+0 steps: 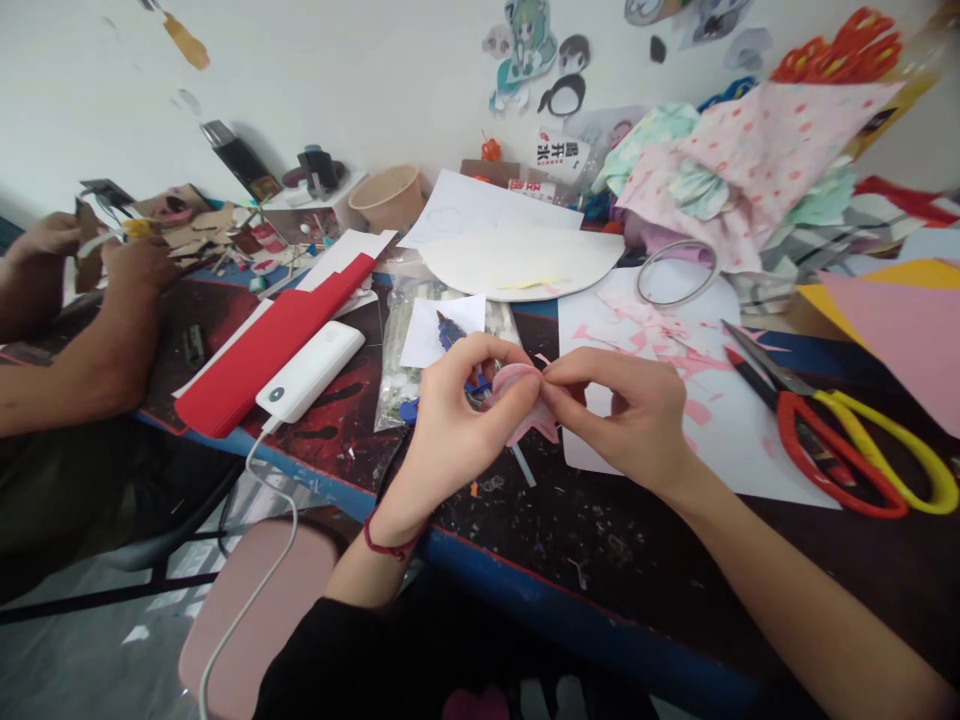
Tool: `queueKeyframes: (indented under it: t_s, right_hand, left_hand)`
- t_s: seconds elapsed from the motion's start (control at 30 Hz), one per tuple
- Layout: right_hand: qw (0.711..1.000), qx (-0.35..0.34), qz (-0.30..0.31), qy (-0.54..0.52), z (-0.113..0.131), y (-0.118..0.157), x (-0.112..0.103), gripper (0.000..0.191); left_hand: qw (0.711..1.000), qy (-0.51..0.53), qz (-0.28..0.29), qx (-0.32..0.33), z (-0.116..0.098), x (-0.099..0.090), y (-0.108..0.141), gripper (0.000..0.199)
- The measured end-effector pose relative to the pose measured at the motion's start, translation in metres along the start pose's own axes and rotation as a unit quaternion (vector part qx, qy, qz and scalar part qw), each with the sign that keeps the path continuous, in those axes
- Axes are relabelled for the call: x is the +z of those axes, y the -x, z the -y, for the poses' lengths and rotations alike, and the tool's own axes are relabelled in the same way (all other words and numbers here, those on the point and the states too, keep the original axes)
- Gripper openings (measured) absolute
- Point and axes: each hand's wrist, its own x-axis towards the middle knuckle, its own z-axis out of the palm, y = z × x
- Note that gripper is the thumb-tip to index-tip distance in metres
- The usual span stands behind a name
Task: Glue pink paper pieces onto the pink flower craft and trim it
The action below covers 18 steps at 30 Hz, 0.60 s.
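Observation:
My left hand (472,400) is closed on a small pink piece (525,405), curled and petal-like, of paper or felt. At its right edge, my right hand (626,410) pinches with thumb and forefinger; the fingertips hide the exact contact. Beneath and behind my left hand lies a blue glue gun (452,330), its dark nozzle over a small white paper (420,340). A translucent glue stick (523,465) pokes out below the pink piece. Pink scraps (637,330) are scattered over a white sheet (585,440) beyond my right hand.
Red-and-yellow-handled scissors (840,440) lie at right. Left of my hands are a white power bank (311,372) with a cable and folded red paper (262,370). A white board (517,262) and a metal ring (677,300) lie farther back. Another person's arms (105,330) work at far left.

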Motion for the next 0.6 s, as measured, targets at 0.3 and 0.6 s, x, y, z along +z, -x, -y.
queueKeyframes:
  t_s: [0.3, 0.6]
  right_hand:
    - [1.000, -0.026, -0.010, 0.012, 0.0001, 0.0004, -0.0001, 0.012]
    - [0.999, -0.028, -0.014, 0.022, -0.0003, 0.0011, 0.0007, 0.013]
  left_hand:
    - [0.999, 0.043, 0.019, -0.024, 0.0047, -0.0024, 0.0003, 0.013]
    - [0.998, 0.062, 0.013, -0.028, 0.0044, -0.0037, 0.0008, 0.014]
